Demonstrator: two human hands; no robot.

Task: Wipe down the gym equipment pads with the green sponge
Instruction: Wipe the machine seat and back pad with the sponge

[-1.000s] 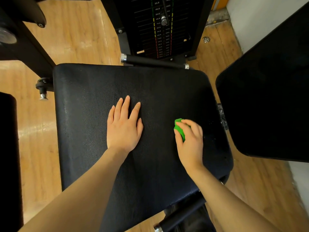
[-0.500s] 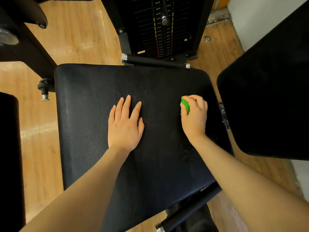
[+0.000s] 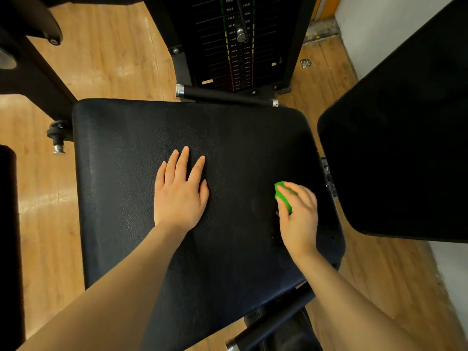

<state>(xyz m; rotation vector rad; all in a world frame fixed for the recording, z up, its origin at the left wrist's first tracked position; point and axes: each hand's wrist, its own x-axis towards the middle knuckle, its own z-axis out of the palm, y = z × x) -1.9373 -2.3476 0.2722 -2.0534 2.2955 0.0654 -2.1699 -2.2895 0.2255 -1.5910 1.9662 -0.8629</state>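
Green sponge [image 3: 283, 197] gripped in the right hand [image 3: 300, 214] scrubs the seat pad's [image 3: 126, 198] right side, left hand [image 3: 180, 196] flat, fingers relaxed; untouched left half probably comes next.

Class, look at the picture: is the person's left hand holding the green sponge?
No: the left hand lies flat on the seat pad, while the right hand grips the green sponge.
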